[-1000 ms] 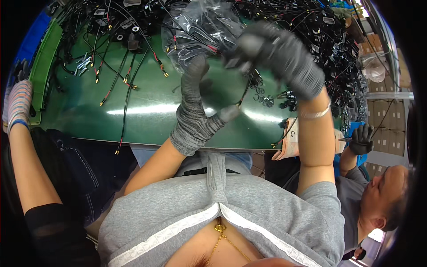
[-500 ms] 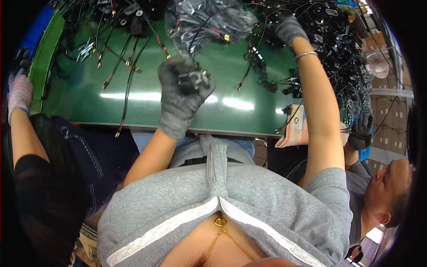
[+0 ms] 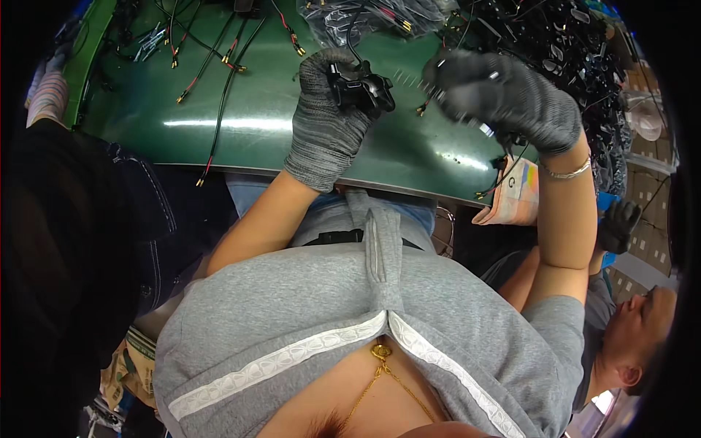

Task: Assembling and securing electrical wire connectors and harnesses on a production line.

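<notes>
Right hand (image 3: 504,98) has pulled back from the heap (image 3: 555,36), grip too blurred to tell; left hand (image 3: 326,113) grasps a black part (image 3: 363,90).

A workshop is indicated by black parts (image 3: 562,58) heaped at two o'clock on the counter (image 3: 255,139) and, seemingly, cartons (image 3: 646,241) at three.

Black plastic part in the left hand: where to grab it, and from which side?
Likely best by the free end of the black plastic part, coming from the person's right. The left hand covers its left side, while the right end juts out clear of the glove. I'd avoid the far side: a dark cable runs away from there.
</notes>
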The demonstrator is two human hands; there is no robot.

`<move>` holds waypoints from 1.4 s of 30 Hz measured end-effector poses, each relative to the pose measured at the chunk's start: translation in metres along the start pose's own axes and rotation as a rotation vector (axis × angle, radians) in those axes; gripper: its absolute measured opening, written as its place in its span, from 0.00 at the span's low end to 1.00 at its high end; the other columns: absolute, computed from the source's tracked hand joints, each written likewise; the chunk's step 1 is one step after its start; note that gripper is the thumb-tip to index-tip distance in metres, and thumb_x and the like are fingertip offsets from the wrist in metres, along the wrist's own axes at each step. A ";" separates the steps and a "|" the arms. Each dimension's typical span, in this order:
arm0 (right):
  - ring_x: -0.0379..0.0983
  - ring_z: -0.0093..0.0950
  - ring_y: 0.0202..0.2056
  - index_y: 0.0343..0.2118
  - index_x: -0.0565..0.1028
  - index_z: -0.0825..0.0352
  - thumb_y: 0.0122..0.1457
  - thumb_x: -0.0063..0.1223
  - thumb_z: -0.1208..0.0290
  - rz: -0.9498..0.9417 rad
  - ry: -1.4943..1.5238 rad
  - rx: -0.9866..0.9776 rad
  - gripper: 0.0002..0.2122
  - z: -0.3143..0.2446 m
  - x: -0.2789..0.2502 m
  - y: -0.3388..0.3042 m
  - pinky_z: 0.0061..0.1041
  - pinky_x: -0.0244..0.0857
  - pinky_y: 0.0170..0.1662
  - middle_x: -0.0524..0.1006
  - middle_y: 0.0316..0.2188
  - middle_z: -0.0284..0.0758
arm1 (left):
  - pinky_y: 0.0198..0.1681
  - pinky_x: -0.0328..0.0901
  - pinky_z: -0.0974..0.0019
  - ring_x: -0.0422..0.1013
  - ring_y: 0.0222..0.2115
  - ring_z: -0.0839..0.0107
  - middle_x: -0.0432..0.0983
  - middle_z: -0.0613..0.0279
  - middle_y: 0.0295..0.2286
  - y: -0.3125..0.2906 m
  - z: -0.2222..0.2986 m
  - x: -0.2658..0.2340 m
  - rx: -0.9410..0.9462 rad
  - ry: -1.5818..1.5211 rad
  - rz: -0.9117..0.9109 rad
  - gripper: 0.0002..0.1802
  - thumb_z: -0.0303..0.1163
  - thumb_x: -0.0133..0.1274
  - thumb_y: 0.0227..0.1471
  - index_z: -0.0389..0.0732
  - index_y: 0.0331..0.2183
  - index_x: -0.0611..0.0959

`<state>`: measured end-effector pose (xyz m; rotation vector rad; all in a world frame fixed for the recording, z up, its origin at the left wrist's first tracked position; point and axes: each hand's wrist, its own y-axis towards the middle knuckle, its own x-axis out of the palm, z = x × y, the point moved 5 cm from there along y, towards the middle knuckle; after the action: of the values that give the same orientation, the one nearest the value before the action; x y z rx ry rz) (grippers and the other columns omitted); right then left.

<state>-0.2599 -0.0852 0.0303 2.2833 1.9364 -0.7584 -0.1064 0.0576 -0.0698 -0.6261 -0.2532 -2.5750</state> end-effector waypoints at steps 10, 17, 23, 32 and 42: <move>0.74 0.28 0.45 0.48 0.73 0.74 0.61 0.48 0.71 -0.346 -0.005 0.027 0.15 -0.028 0.022 0.012 0.26 0.68 0.51 0.77 0.43 0.40 | 0.43 0.66 0.59 0.73 0.36 0.61 0.75 0.59 0.36 -0.011 0.024 0.018 0.405 0.834 -0.172 0.28 0.22 0.64 0.31 0.43 0.40 0.75; 0.75 0.28 0.42 0.44 0.77 0.72 0.63 0.45 0.74 -0.522 -0.114 -0.233 0.11 -0.004 0.008 0.038 0.24 0.69 0.45 0.79 0.39 0.40 | 0.43 0.71 0.65 0.75 0.37 0.64 0.74 0.57 0.36 -0.008 0.026 0.028 0.549 1.147 -0.237 0.25 0.22 0.63 0.38 0.39 0.42 0.75; 0.74 0.20 0.42 0.45 0.77 0.72 0.62 0.48 0.72 -0.452 0.237 0.238 0.12 0.011 0.018 0.041 0.21 0.69 0.45 0.80 0.40 0.37 | 0.41 0.71 0.63 0.75 0.34 0.61 0.74 0.56 0.34 -0.011 0.032 0.030 0.636 1.186 -0.218 0.24 0.22 0.63 0.38 0.39 0.41 0.76; 0.74 0.23 0.37 0.40 0.79 0.70 0.61 0.49 0.70 -0.319 -0.349 -0.783 0.10 -0.012 0.031 0.057 0.24 0.69 0.41 0.80 0.37 0.37 | 0.37 0.72 0.66 0.74 0.33 0.66 0.73 0.58 0.35 -0.009 0.019 0.034 0.580 1.114 -0.294 0.28 0.22 0.63 0.40 0.43 0.46 0.74; 0.68 0.18 0.32 0.55 0.67 0.65 0.55 0.52 0.73 1.249 0.383 -0.696 0.23 0.016 0.008 -0.030 0.14 0.65 0.32 0.71 0.39 0.30 | 0.40 0.73 0.51 0.73 0.39 0.61 0.72 0.54 0.40 0.003 0.014 -0.013 -0.093 -0.213 -0.229 0.35 0.26 0.60 0.45 0.52 0.55 0.66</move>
<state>-0.2930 -0.0767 0.0214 2.5058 0.3340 0.4324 -0.0892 0.0638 -0.0638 -0.9587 -0.2907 -2.7506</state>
